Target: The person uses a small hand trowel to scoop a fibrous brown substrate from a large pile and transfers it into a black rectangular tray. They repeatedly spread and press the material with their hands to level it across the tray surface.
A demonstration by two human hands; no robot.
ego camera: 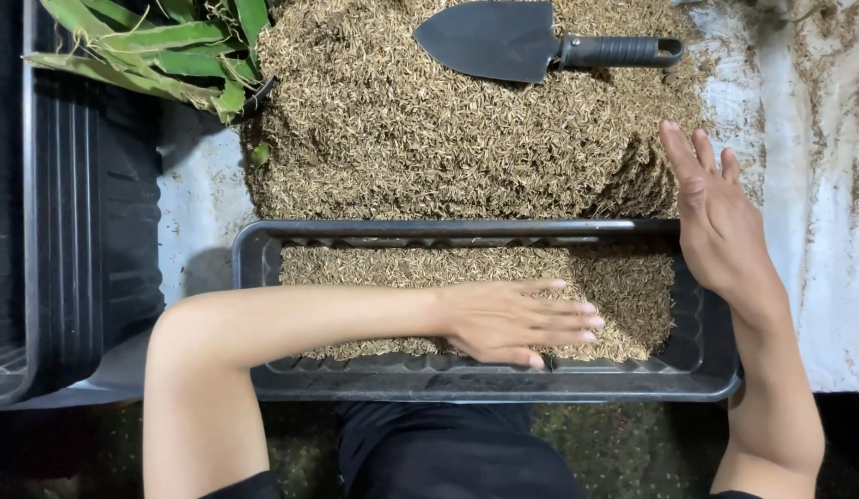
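While the left hand (512,319) lies flat in the long black planter tray (263,249), its fingers (563,323) stretch out wide and hold nothing, pressing the dry rice husks (374,268) down smooth. By the tray's far end the right hand (716,222) stands open on its edge, also holding nothing. Behind the tray a big husk pile (429,139) sits on the white table (790,139), with a black trowel (522,42) on top. Green leaves (161,46) poke in beside another black tray (69,231).

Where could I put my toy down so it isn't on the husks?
The white sheet right of the husk pile is bare but dirty. A smaller patch lies left of the pile, between it and the dark bin. The tray is crowded: husks, left hand, right hand at its end.
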